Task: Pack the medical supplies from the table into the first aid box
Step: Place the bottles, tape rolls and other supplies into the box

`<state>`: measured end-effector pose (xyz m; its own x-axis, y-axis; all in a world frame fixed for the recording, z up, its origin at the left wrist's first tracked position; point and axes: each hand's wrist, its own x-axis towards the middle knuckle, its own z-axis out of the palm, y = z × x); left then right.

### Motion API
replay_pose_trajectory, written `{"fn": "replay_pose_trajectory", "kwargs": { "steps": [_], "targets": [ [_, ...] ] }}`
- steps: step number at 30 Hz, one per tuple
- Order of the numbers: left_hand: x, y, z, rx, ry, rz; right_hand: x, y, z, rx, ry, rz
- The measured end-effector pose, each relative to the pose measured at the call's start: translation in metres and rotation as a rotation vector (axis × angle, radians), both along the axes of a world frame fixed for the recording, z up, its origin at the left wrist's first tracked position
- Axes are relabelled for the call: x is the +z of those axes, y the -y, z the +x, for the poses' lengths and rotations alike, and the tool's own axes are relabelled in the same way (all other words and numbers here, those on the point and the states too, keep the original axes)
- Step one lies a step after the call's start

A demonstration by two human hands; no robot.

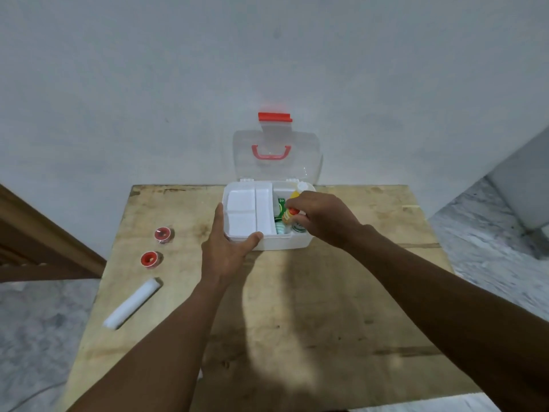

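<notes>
Left hand (225,248) is spread flat against the first aid box's (269,242) near-left corner, probably to stop it sliding, while the right hand (323,218) pinches a small yellow bottle (289,214) over the right compartment; red tape rolls (162,234) and a white gauze roll (132,303) wait on the table (297,322).

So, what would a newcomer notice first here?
The open white first aid box stands at the far edge of the table, its clear lid raised. The right hand holds a small yellow bottle over its right compartment, while the left hand rests on its near left corner. Two red rolls and a white roll lie on the table's left.
</notes>
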<state>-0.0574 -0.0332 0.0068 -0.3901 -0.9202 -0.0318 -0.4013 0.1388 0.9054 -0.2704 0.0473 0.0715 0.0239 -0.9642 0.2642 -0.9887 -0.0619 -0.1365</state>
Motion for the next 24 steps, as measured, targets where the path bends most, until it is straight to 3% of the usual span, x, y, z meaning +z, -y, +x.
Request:
{"fn": "replay_pose_trajectory", "kwargs": {
  "steps": [4, 15, 24],
  "targets": [
    [-0.002, 0.0, -0.001, 0.013, 0.008, 0.014, -0.003, 0.004, -0.002, 0.04, -0.088, 0.016],
    [0.0, -0.001, -0.002, 0.012, -0.023, 0.005, -0.006, 0.007, -0.005, -0.022, -0.074, 0.016],
    [0.0, -0.001, -0.002, 0.007, -0.032, -0.008, -0.024, 0.015, -0.009, -0.068, -0.265, 0.123]
  ]
}}
